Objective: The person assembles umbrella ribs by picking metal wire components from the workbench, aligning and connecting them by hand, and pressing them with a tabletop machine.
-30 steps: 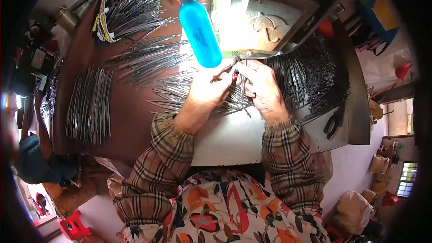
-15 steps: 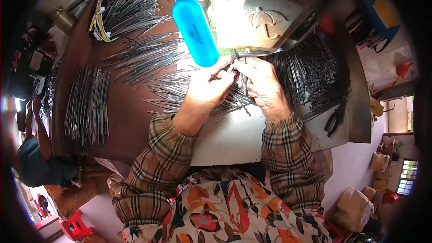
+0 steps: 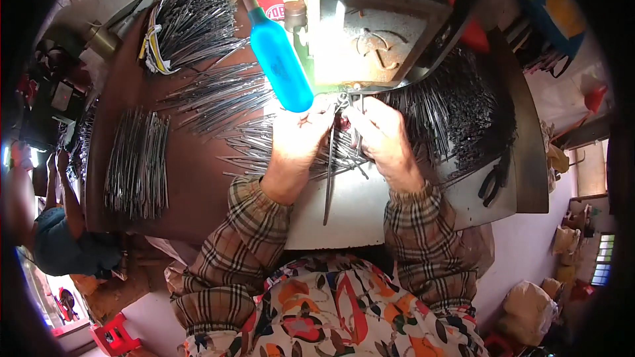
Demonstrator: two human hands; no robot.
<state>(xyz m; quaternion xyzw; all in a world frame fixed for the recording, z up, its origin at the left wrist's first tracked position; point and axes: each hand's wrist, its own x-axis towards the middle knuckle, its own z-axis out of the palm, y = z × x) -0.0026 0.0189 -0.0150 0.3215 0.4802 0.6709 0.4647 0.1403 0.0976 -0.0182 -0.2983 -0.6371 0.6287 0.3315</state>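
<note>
My left hand (image 3: 294,145) is closed on a thin metal rod (image 3: 329,185), which hangs down toward the table's front edge. My right hand (image 3: 387,139) pinches a dark thin piece just across from it, likely another rod. Both sets of fingertips nearly meet under the lit front of the machine head (image 3: 390,33), by a small metal part (image 3: 342,99). Glare and the fingers hide exactly how the pieces meet. Loose rods (image 3: 248,145) lie spread on the table beneath and beside my hands.
A lamp with a blue shade (image 3: 281,59) hangs just over my left hand. Rod piles stand at far left (image 3: 192,20), near left (image 3: 137,165) and right (image 3: 456,112). Dark-handled pliers (image 3: 491,185) lie at the right edge. Another person (image 3: 73,225) works at the left.
A rod now hangs down from my left hand toward the table's front edge. Both hands stay close together under the machine head; the whole view has shifted slightly.
</note>
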